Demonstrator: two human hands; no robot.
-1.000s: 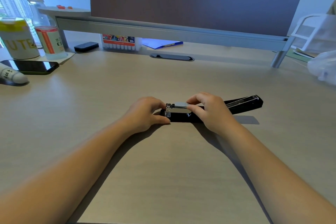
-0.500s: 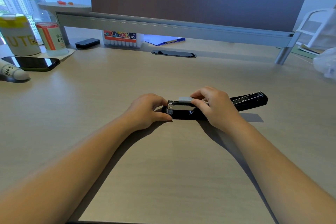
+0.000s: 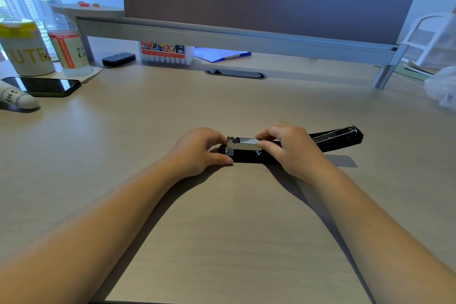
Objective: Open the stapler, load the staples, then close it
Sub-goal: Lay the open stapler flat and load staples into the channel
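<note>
A black stapler (image 3: 249, 157) lies open on the wooden desk, its top cover (image 3: 338, 137) folded flat out to the right. The metal staple channel (image 3: 243, 146) sits over the base at the left end. My left hand (image 3: 197, 153) grips the stapler's left end, thumb on the near side of the base. My right hand (image 3: 291, 150) pinches a silvery strip of staples (image 3: 249, 141) between thumb and forefinger and holds it on top of the channel. The strip's right end is hidden under my fingers.
At far left stand a yellow-lidded tub (image 3: 24, 49), a water bottle (image 3: 65, 37), a dark phone (image 3: 44, 86) and a white tube (image 3: 16, 99). A marker box (image 3: 164, 55), black eraser (image 3: 118, 59) and blue folder (image 3: 222, 55) sit under the grey shelf. A plastic bag (image 3: 441, 86) lies at right.
My right hand has lowered the staple strip onto the metal channel and nudged it left. The left hand keeps its hold. The camera view has shifted slightly.
</note>
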